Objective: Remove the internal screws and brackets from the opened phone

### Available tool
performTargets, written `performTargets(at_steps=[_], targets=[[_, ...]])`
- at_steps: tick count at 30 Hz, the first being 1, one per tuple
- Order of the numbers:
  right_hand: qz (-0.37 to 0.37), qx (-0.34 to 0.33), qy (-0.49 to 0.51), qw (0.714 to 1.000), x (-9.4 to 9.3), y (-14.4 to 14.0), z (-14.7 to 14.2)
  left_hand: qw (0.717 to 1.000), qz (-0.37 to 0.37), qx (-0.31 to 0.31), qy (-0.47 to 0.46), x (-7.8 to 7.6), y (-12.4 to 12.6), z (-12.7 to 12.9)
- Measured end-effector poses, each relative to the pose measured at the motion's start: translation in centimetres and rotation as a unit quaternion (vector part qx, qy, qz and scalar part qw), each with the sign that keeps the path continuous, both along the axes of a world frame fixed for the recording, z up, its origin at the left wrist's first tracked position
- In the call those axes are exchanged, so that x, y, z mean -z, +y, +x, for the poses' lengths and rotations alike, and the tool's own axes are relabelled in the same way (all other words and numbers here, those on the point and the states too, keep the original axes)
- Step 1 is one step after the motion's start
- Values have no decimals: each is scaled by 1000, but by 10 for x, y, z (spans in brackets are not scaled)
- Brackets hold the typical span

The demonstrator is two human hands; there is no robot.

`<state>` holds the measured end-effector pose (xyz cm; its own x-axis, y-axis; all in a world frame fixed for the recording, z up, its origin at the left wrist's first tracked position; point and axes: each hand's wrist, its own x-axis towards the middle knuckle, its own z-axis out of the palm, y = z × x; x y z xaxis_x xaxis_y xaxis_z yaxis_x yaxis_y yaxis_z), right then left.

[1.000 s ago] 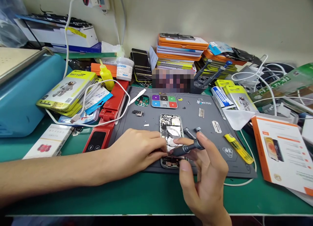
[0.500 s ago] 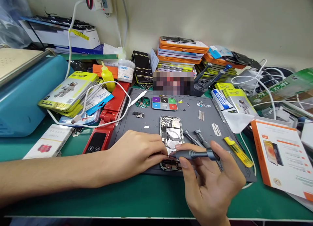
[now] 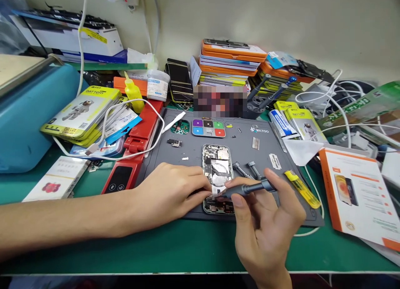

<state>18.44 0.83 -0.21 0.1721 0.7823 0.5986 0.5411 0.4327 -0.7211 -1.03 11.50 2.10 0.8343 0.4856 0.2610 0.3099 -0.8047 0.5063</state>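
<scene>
Fingers of the right hand [image 3: 265, 230] are wrapping around a slim dark metal screwdriver [image 3: 246, 190], holding it nearly flat with its tip lying on the lower part of an opened phone [image 3: 218, 178]. That phone, a rounded rectangle with a shiny metal frame and exposed silvery parts, is sitting face-up in the middle of a matte grey rubbery work mat [image 3: 281, 205] on the green bench [image 3: 187, 247]. Fingers of the left hand [image 3: 170, 193] are curling palm-down against the phone's left edge, their tips pressing at its lower half; whether they are pinching anything is hidden. Two short grey cylindrical bits [image 3: 246, 170] are lying on the mat just right of the phone, and a translucent yellow-handled tool [image 3: 301, 189] is resting further right. Near the mat's far edge a small tray of coloured squares [image 3: 208, 128] is sitting. A long red plastic device [image 3: 137, 145] is lying along the mat's left side, with a white cable [image 3: 125, 158] looping over it.
</scene>
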Motion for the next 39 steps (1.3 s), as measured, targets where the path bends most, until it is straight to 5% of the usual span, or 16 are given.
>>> performTargets(at_steps=[28, 39], targets=[[19, -22, -98, 995, 6, -2, 7, 999, -8, 16, 33, 1, 2, -1], [-9, 3, -46, 999, 2, 1, 4, 999, -6, 10, 32, 0, 1, -1]])
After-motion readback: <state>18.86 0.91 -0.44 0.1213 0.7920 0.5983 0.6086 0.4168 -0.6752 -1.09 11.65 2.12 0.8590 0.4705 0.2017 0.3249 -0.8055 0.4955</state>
